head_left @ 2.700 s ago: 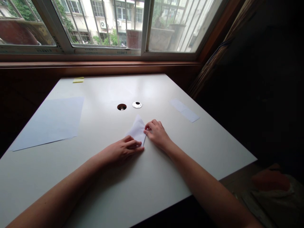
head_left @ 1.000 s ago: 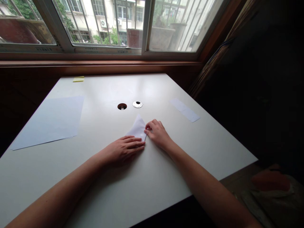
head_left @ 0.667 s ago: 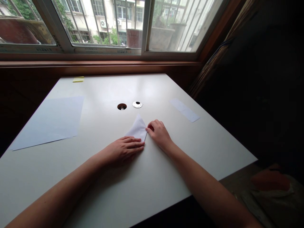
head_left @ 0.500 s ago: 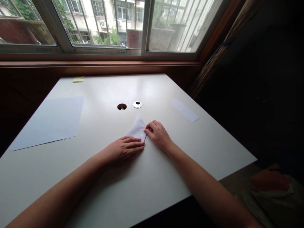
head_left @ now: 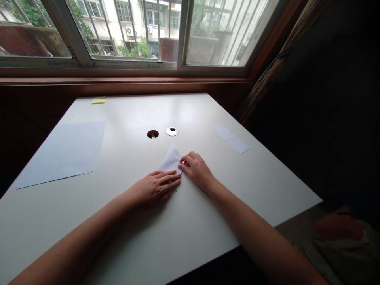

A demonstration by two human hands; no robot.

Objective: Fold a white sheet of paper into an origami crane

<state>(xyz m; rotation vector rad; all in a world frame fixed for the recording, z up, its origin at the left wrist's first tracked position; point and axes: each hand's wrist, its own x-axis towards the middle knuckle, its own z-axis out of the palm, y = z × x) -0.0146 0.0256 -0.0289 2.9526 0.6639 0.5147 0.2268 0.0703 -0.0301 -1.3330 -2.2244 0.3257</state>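
Note:
A small piece of folded white paper [head_left: 171, 158] lies on the white table, one pointed corner aimed at the window. My left hand [head_left: 158, 185] rests flat across its near part, fingers stretched out and pressing down, so that part is mostly hidden. At the paper's right edge, my right hand [head_left: 194, 165] is closed in a pinch, thumb and fingertips on the edge. A small tip of the paper shows just below my left fingertips.
Large white sheets [head_left: 67, 152] lie at the table's left side. A white paper strip [head_left: 231, 138] is on the right. Toward the window are a round hole [head_left: 152, 134], a metal disc [head_left: 171, 131] and a yellow pad [head_left: 99, 100]. The table's right edge borders a dark area.
My right fingertips have shifted slightly left and down along the paper's edge. My left fingers have bunched a little, and a paper tip now shows below them.

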